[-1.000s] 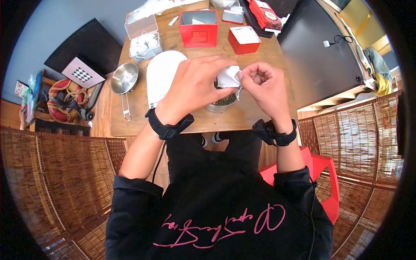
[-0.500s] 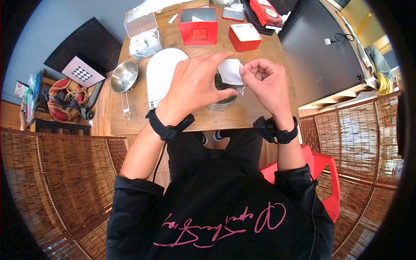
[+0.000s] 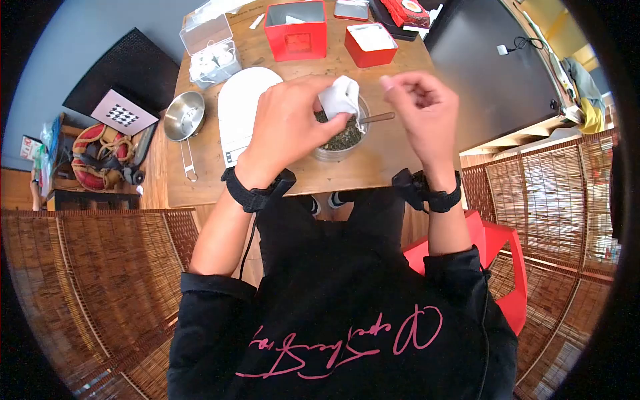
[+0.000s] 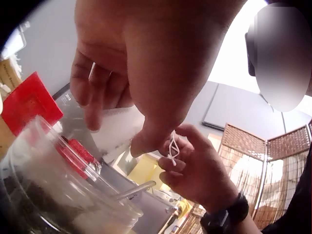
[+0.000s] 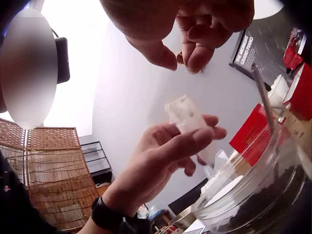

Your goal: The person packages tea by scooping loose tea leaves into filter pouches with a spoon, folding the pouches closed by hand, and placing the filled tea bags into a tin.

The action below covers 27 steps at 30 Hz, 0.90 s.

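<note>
I see the left hand point(image 3: 288, 123) pinching a white pouch point(image 3: 341, 99) above a clear jar point(image 3: 333, 157).
In my head view, from the pouch, the right hand point(image 3: 428, 110) is apart at three o'clock, fingers loosely curled, gripping nothing I can make out; the jar is at six, its spoon handle point(image 3: 380, 117) pointing to two; a red tin point(image 3: 297, 44) stands at eleven on the tabletop point(image 3: 373, 165).

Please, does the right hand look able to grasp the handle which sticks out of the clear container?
Probably yes: the handle extends beyond the clear container toward the right hand, which seems to hold nothing. The left hand, holding the white pouch, is on the other side, leaving that end free.
</note>
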Available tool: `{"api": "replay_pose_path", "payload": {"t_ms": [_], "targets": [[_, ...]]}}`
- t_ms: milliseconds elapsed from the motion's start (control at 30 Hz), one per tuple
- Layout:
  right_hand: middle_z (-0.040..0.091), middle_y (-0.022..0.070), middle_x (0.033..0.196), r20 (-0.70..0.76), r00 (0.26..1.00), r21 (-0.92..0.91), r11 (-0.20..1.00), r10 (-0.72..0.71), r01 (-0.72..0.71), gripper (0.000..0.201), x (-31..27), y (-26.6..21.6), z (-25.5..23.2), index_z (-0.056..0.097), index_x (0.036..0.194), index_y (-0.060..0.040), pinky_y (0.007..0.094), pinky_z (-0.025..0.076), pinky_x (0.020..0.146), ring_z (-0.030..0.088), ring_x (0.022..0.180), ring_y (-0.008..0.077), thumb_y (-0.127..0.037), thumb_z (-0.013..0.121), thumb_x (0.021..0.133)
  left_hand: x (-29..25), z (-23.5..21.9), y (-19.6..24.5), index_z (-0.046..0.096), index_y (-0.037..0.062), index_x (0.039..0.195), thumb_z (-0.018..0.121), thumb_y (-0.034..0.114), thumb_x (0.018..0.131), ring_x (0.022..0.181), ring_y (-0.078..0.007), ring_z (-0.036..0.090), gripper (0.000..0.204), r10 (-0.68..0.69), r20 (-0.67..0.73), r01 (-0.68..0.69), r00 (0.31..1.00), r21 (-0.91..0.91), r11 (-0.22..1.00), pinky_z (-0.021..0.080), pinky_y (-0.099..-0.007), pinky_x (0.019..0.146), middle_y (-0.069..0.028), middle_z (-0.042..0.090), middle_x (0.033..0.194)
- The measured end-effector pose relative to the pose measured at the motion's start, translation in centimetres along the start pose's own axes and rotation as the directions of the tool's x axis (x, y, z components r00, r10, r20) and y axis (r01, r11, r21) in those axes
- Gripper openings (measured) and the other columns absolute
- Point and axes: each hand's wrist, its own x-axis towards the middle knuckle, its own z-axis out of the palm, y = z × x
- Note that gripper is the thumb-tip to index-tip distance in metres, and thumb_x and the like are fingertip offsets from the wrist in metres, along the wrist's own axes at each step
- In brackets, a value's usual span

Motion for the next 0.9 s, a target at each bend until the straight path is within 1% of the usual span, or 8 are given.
{"api": "replay_pose_path", "payload": {"t_ms": [67, 200, 300, 367, 533, 733, 800, 900], "targets": [[0.059, -0.0084, 0.070, -0.162, 0.986, -0.053, 0.998, -0.046, 0.038, 0.023, 0.0, 0.8, -1.0, 0.073, 0.092, 0.0017, 0.0178, 0.031, 0.050, 0.041, 0.057, -0.0022, -0.019, 0.083, 0.088, -0.4, 0.0, -1.0, 0.075, 0.0035, 0.108, 0.086, 0.021, 0.074, 0.061, -0.0181, 0.062, 0.040, -0.045, -0.029, 0.044, 0.999, -0.049, 0.998, 0.047, -0.0313, 0.056, -0.0071, 0.067, 0.071], [0.057, -0.0093, 0.071, -0.226, 0.969, -0.197, 0.979, -0.097, 0.052, 0.023, -1.0, 3.1, -1.8, 0.073, 0.095, 0.0001, 0.0176, 0.031, 0.052, 0.042, 0.060, -0.0023, -0.020, 0.082, 0.089, -0.8, -0.4, -1.1, 0.075, 0.0037, 0.110, 0.086, 0.022, 0.073, 0.060, -0.0233, 0.064, 0.043, -0.206, 0.045, 0.210, 0.978, -0.145, 0.967, 0.050, -0.0345, 0.060, -0.0095, 0.067, 0.071], [0.057, -0.0091, 0.072, -0.003, 0.986, -0.116, 0.979, 0.166, -0.165, 0.024, -2.3, 4.0, -2.0, 0.074, 0.100, -0.0008, 0.0180, 0.033, 0.054, 0.044, 0.063, -0.0019, -0.022, 0.081, 0.091, -1.4, 0.3, -1.9, 0.075, 0.0032, 0.110, 0.086, 0.022, 0.073, 0.059, -0.0216, 0.062, 0.043, -0.209, 0.056, 0.216, 0.976, -0.165, 0.962, 0.049, -0.0341, 0.060, -0.0082, 0.066, 0.070], [0.060, -0.0069, 0.074, 0.195, 0.940, -0.040, 0.960, 0.281, -0.279, 0.022, -2.9, 4.0, -1.4, 0.075, 0.104, -0.0010, 0.0184, 0.036, 0.057, 0.047, 0.066, -0.0007, -0.021, 0.078, 0.093, -1.6, 0.8, -2.3, 0.075, 0.0051, 0.109, 0.087, 0.020, 0.077, 0.060, -0.0065, 0.049, 0.038, -0.184, 0.053, 0.191, 0.981, -0.179, 0.965, 0.038, -0.0244, 0.053, 0.0013, 0.061, 0.069], [0.067, -0.0029, 0.078, 0.196, 0.970, -0.005, 0.989, 0.145, -0.147, 0.022, -2.8, 3.3, -0.9, 0.075, 0.106, -0.0013, 0.0210, 0.043, 0.062, 0.053, 0.069, 0.0028, -0.022, 0.067, 0.101, -1.6, 0.6, -2.4, 0.075, 0.0048, 0.109, 0.087, 0.019, 0.076, 0.062, -0.0070, 0.051, 0.037, -0.186, 0.058, 0.193, 0.981, -0.164, 0.967, 0.039, -0.0253, 0.054, 0.0006, 0.061, 0.069], [0.063, -0.0020, 0.078, 0.011, 0.994, -0.115, 0.988, -0.106, 0.106, 0.030, -1.0, -0.5, -3.1, 0.071, 0.096, -0.0005, 0.0211, 0.041, 0.060, 0.051, 0.067, 0.0030, -0.026, 0.059, 0.106, -1.5, 0.6, -2.7, 0.074, 0.0056, 0.110, 0.088, 0.021, 0.076, 0.062, -0.0118, 0.055, 0.040, -0.168, 0.064, 0.175, 0.984, -0.121, 0.977, 0.044, -0.0292, 0.058, -0.0019, 0.061, 0.068], [0.062, -0.0011, 0.079, -0.122, 0.951, 0.026, 0.957, -0.285, 0.290, 0.032, -0.5, -1.6, -3.2, 0.066, 0.093, -0.0015, 0.0198, 0.039, 0.058, 0.049, 0.066, 0.0030, -0.028, 0.056, 0.107, -1.4, 0.5, -2.6, 0.074, 0.0059, 0.111, 0.088, 0.021, 0.075, 0.062, -0.0136, 0.057, 0.041, -0.166, 0.076, 0.173, 0.983, -0.102, 0.980, 0.045, -0.0302, 0.059, -0.0027, 0.061, 0.068], [0.062, -0.0005, 0.080, -0.095, 0.933, 0.089, 0.931, -0.347, 0.355, 0.032, -0.5, -2.9, -2.9, 0.064, 0.092, -0.0026, 0.0189, 0.038, 0.058, 0.048, 0.065, 0.0030, -0.028, 0.055, 0.108, -1.2, 0.5, -2.2, 0.074, 0.0061, 0.113, 0.088, 0.022, 0.075, 0.062, -0.0170, 0.059, 0.043, -0.145, 0.094, 0.152, 0.985, -0.078, 0.985, 0.046, -0.0319, 0.061, -0.0036, 0.060, 0.067]]}}
